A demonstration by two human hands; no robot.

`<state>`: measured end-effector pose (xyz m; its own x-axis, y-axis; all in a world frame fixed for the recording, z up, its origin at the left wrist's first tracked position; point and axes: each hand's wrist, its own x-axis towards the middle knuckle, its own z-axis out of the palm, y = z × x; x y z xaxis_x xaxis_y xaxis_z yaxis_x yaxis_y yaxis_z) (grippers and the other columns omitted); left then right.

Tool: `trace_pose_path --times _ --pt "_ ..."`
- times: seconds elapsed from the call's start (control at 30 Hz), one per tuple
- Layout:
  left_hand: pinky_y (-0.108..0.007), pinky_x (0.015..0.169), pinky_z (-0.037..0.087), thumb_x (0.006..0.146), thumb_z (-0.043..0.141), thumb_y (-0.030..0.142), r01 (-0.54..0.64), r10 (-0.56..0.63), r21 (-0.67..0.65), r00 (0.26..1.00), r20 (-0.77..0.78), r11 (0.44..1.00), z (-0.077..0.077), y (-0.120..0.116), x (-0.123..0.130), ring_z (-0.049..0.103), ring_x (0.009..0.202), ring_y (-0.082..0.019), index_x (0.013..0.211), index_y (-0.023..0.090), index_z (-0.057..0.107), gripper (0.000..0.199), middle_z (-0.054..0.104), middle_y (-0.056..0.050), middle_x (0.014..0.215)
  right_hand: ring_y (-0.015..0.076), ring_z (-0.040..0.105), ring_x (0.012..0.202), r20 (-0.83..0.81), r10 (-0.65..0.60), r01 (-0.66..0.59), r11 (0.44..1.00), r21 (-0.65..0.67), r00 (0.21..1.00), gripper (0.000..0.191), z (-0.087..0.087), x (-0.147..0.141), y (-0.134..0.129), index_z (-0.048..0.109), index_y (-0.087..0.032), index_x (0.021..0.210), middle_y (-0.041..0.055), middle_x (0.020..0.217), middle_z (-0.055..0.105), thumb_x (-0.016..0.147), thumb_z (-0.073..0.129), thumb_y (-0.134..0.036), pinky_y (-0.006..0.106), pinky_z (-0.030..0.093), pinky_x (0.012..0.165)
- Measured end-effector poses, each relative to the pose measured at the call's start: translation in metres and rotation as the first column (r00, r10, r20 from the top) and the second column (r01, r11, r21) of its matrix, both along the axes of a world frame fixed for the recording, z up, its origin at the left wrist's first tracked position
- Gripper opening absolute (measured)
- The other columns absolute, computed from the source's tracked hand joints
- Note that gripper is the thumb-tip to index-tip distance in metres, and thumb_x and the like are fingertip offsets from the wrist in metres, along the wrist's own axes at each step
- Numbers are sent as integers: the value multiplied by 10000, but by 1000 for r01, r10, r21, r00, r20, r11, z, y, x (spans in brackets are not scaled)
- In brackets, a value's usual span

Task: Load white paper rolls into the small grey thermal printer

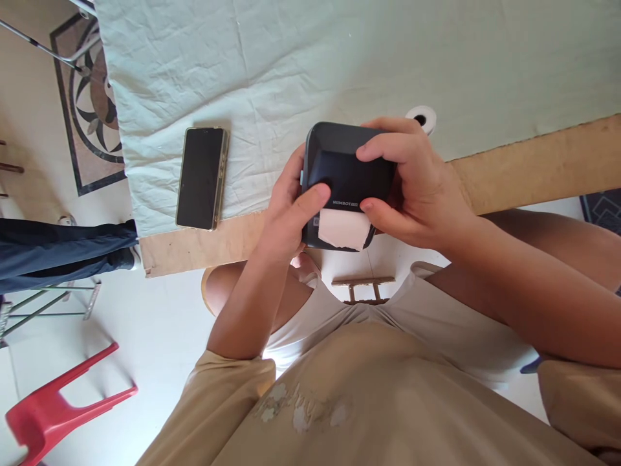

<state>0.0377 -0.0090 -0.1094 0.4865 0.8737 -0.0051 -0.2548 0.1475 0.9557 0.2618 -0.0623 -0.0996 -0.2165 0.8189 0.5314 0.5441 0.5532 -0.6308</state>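
Label printer, dark w/ a white paper strip out its near side, is held above the table edge btwn both hands. L hand grips its left side, thumb on top; R hand pinches its right side, near the white roll.
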Motion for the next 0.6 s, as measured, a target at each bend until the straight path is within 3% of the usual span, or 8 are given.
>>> trace_pose_path --times 0.1,0.13,0.2,0.3,0.43,0.6 --pt "-450 961 663 1041 598 761 -18 25 -81 997 79 997 8 -6 5 743 1288 -355 1249 338 815 519 802 -74 1178 339 613 1575 46 -26 27 999 -18 999 496 0 0 0 501 -372 1559 116 1623 633 1078 619 -389 547 686 1075" --pt "-433 932 666 1073 540 774 -74 83 -83 991 109 994 12 -8 6 761 1223 -335 1177 329 821 537 792 -68 1095 342 614 1574 68 -27 28 999 -18 997 492 1 1 0 494 -373 1559 115 1616 639 1082 610 -391 559 684 1075" --pt "-407 924 654 1111 569 706 -123 131 -129 990 53 984 17 -11 7 766 1112 -295 1132 321 817 458 773 -48 1048 353 612 1572 92 -17 18 1000 -2 996 492 1 4 -1 480 -368 1569 124 1621 628 1091 598 -390 562 684 1063" --pt "-399 779 620 1085 632 704 -156 159 -124 987 22 980 15 -8 7 736 912 -266 1120 326 825 426 763 -46 998 376 634 1536 79 -27 22 997 70 996 487 -3 8 -2 497 -360 1576 140 1709 528 1101 592 -403 532 686 1010" --pt "-417 742 638 963 755 769 -183 182 -124 983 -14 975 14 -6 9 788 958 -334 978 351 789 420 735 -50 830 360 695 1380 67 -72 56 975 214 995 462 -6 8 -4 544 -367 1544 127 1629 548 1095 604 -461 543 680 1016" --pt "-348 717 610 1069 749 421 -251 253 -176 968 -12 952 33 -17 10 736 803 -232 921 293 797 202 666 0 750 306 705 1296 66 -82 54 935 351 994 476 6 1 -2 549 -312 1509 141 1468 621 1049 659 -365 552 675 1065"
